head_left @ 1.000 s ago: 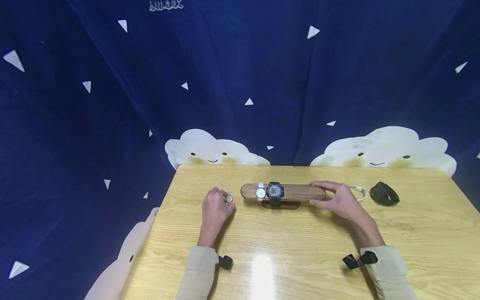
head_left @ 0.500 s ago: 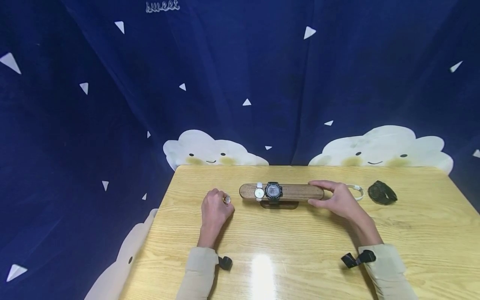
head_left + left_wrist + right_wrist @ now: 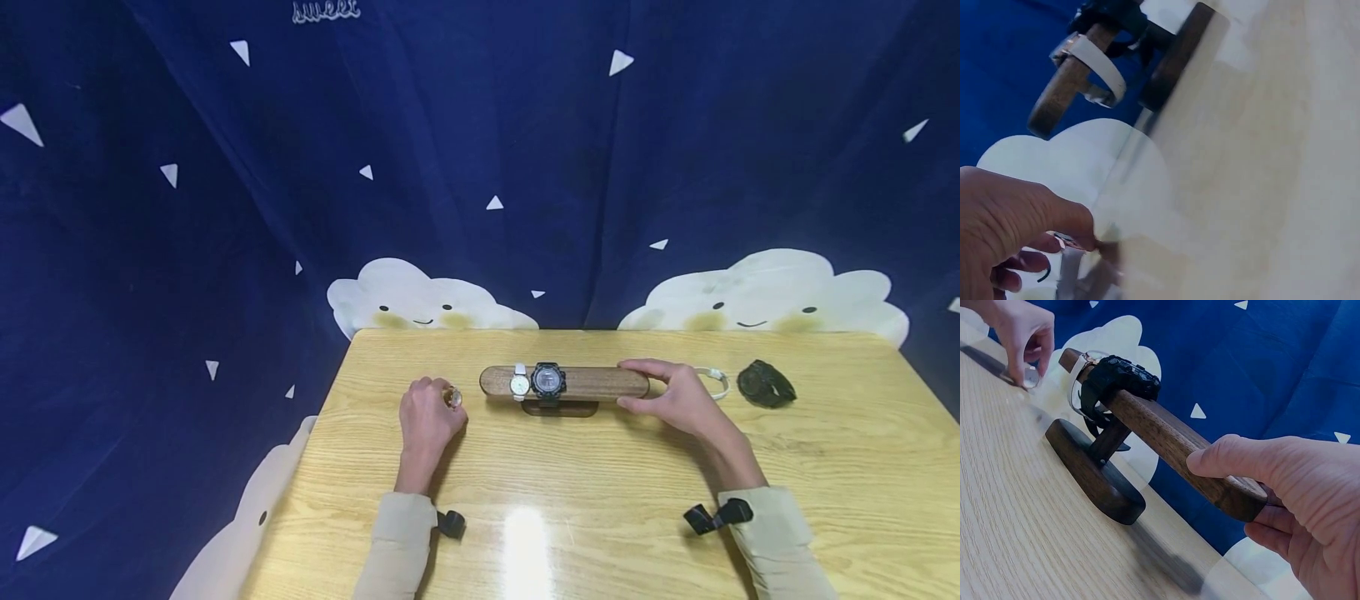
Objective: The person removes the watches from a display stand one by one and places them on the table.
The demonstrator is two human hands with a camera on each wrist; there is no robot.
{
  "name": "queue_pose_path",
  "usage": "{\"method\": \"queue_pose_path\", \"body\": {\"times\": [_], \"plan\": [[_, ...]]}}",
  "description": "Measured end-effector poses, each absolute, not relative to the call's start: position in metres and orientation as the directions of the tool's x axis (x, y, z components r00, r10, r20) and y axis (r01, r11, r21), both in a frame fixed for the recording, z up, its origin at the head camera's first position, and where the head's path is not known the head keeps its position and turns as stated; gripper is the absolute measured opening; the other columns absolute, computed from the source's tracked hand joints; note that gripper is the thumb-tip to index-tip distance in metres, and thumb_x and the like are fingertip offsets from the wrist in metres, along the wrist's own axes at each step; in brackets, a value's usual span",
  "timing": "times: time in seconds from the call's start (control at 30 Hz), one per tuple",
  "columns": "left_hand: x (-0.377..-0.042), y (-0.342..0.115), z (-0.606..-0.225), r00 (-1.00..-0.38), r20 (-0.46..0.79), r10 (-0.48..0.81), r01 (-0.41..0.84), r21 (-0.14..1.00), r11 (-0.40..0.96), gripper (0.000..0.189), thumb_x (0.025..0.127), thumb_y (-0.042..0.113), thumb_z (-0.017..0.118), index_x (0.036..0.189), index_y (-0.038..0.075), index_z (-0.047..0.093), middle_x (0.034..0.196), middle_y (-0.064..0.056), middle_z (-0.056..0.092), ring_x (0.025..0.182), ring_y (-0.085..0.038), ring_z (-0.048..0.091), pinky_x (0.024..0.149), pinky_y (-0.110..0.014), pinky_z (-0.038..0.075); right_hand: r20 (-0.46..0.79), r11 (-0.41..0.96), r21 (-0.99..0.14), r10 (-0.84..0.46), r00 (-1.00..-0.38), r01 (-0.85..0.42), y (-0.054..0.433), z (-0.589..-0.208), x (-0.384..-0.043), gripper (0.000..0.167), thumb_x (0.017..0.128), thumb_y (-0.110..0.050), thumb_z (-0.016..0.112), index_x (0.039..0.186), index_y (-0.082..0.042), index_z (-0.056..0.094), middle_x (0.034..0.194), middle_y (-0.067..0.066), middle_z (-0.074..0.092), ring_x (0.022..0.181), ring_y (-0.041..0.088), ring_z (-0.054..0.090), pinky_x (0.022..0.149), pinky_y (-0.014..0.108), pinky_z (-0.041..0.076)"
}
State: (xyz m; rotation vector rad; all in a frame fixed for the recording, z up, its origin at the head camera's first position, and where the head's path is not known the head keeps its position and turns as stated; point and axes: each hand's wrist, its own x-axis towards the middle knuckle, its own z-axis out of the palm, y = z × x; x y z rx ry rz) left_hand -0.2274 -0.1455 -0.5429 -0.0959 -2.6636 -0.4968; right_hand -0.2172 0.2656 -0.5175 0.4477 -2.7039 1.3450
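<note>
My left hand (image 3: 429, 421) pinches a small watch (image 3: 452, 397) with a gold-toned case, just above or on the table left of the stand. In the left wrist view its pale strap (image 3: 1070, 272) hangs below the thumb; the fingers partly hide it. My right hand (image 3: 681, 402) grips the right end of a wooden watch stand (image 3: 600, 383), thumb on the near side. Round the bar's left part sit a white-strapped watch (image 3: 520, 384) and, beside it, a chunky black watch (image 3: 548, 381). The stand's dark base (image 3: 1100, 481) rests on the table.
Behind my right hand a white-banded watch (image 3: 718, 383) lies on the wooden table (image 3: 570, 483). Further right is a black watch (image 3: 766, 384) with its strap looped. A dark blue curtain (image 3: 480, 125) with clouds hangs behind the table's back edge.
My left hand has shifted slightly left, and the small watch has turned a little in its fingers. The right hand keeps its grip on the stand, which has not moved.
</note>
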Motion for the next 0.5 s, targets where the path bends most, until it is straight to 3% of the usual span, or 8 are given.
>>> {"method": "queue_pose_path", "body": {"times": [0.2, 0.33, 0.5], "plan": [[-0.226, -0.146, -0.535, -0.935, 0.354, -0.032, 0.123, 0.407, 0.905, 0.044, 0.066, 0.011, 0.085, 0.108, 0.001, 0.079, 0.091, -0.014, 0.071, 0.087, -0.036, 0.069, 0.075, -0.048, 0.060, 0.205, 0.571, -0.766, -0.219, -0.954, -0.295, 0.266, -0.517, -0.217, 0.056, 0.080, -0.031, 0.093, 0.130, -0.016, 0.074, 0.132, 0.009, 0.072, 0.127, 0.032, 0.062, 0.091, 0.008, 0.043], [-0.226, -0.142, -0.530, -0.939, 0.344, -0.011, 0.179, 0.517, 0.837, 0.054, 0.071, 0.013, 0.084, 0.121, -0.003, 0.074, 0.091, -0.015, 0.068, 0.083, -0.028, 0.064, 0.073, -0.041, 0.059, 0.205, 0.575, -0.763, -0.220, -0.954, -0.297, 0.266, -0.517, -0.218, 0.056, 0.080, -0.031, 0.093, 0.130, -0.016, 0.074, 0.132, 0.009, 0.072, 0.127, 0.032, 0.063, 0.094, 0.008, 0.042], [-0.227, -0.136, -0.526, -0.917, 0.398, 0.038, 0.298, 0.616, 0.729, 0.055, 0.076, 0.012, 0.079, 0.127, -0.005, 0.071, 0.084, -0.017, 0.064, 0.072, -0.021, 0.055, 0.064, -0.030, 0.052, 0.200, 0.581, -0.760, -0.218, -0.955, -0.291, 0.266, -0.517, -0.218, 0.056, 0.080, -0.031, 0.094, 0.130, -0.016, 0.074, 0.132, 0.009, 0.072, 0.127, 0.032, 0.063, 0.100, 0.025, 0.050]]}}
